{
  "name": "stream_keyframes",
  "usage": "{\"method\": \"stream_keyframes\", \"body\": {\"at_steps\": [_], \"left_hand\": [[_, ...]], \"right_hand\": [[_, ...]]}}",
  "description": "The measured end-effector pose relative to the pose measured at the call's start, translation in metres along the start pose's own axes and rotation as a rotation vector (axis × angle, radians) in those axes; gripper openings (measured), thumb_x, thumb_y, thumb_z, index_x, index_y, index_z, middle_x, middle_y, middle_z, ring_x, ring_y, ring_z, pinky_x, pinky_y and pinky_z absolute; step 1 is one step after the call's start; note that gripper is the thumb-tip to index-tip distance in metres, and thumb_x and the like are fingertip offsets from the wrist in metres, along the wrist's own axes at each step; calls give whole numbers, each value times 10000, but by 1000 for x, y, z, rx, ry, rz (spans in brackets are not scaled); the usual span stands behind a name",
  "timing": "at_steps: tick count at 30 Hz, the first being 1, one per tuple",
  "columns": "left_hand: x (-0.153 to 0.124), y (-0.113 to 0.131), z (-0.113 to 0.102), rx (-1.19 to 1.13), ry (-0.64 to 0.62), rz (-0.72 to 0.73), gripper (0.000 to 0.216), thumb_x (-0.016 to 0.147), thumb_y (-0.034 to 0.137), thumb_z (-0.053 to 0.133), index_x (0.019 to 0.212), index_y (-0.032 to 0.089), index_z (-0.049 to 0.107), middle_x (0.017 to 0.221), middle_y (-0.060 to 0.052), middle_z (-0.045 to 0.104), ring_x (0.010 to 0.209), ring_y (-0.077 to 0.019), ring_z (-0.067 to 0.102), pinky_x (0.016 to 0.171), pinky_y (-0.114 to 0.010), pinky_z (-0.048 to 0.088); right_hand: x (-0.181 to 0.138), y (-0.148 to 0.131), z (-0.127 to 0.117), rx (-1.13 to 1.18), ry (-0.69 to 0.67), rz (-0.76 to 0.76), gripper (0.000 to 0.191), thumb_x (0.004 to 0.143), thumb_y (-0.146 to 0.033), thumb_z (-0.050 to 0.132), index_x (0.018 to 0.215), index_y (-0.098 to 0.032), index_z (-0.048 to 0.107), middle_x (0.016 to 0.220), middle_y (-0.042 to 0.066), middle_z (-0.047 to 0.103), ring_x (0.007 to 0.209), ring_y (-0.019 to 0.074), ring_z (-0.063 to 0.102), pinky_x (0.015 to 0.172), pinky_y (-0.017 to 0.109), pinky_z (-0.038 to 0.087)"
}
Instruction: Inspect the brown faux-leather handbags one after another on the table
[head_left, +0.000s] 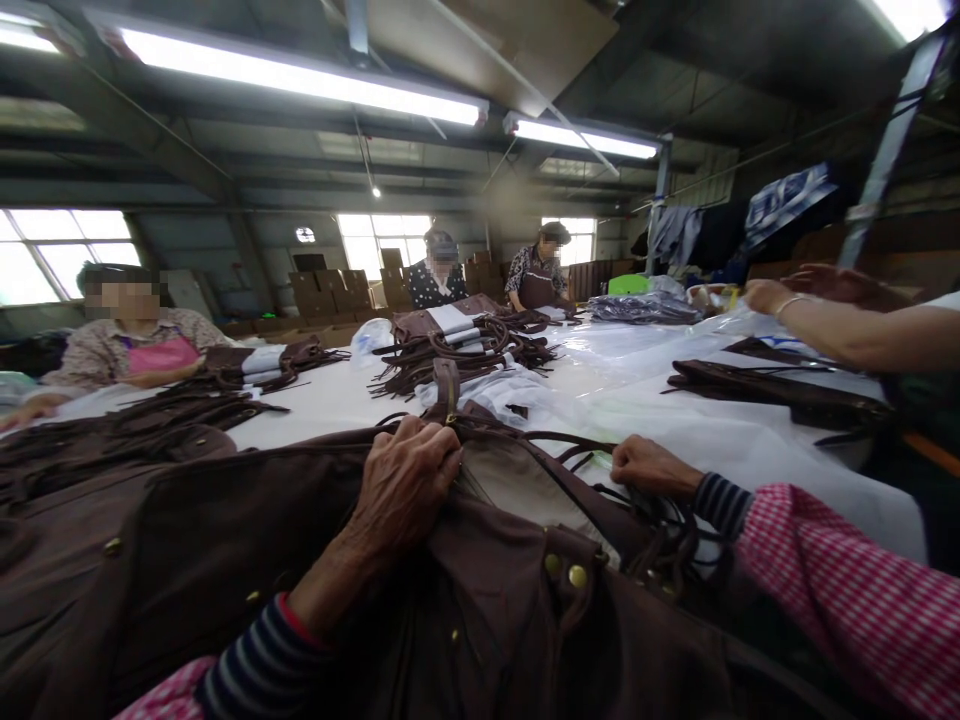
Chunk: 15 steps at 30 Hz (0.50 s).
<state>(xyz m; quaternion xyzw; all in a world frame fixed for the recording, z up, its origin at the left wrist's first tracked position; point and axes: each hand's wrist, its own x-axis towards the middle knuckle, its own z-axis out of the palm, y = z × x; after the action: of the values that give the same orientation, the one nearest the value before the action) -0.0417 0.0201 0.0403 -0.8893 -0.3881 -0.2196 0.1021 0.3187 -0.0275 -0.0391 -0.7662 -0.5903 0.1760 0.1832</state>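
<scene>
A dark brown fabric bag [495, 620] with brass-coloured studs fills the near side of the table. Its mouth gapes, showing a beige lining [517, 480]. My left hand [411, 470] is closed on the bag's upper edge, beside a zipper end [448, 390] that sticks up; the fingertips are partly hidden. To the right, my right hand [652, 467] is closed at the end of thin brown cords [574, 440], gripping them by the bag's far edge. More looped cords [679, 540] hang below that wrist.
Stacked brown bags with white paper bands [457, 330] lie mid-table, near crumpled clear plastic [502, 390]. More brown bags [150, 430] lie left. A co-worker's arms [840, 325] reach in at right above another bag [780, 395]. Several people work around the white table [330, 400].
</scene>
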Motion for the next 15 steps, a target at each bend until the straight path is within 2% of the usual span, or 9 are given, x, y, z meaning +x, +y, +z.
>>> {"method": "stream_keyframes", "body": {"at_steps": [7,11,15], "left_hand": [[0,1,-1,-4,-4,0,198,1006,323,489,898,234,629,960,-19,686,1034,-260,539,795,-381,336],[0,0,-1,-2,-11,-2,192,1004,325,500,896,232,628,960,-19,684,1030,-257,537,794,-380,336],[0,-1,0,-2,-7,-2,179,1002,324,510,900,233,626,955,-13,681,1033,-257,534,804,-380,344]], "right_hand": [[-17,9,-8,302,-64,-43,165,688,-320,565,605,-192,503,522,-52,444,493,91,386,470,236,260],[-26,10,-16,429,-105,-18,198,704,-370,584,660,-181,543,545,-27,534,465,87,446,449,218,286],[-32,9,-16,595,-145,19,245,707,-392,661,717,-158,587,695,36,674,504,80,529,431,190,241]]}}
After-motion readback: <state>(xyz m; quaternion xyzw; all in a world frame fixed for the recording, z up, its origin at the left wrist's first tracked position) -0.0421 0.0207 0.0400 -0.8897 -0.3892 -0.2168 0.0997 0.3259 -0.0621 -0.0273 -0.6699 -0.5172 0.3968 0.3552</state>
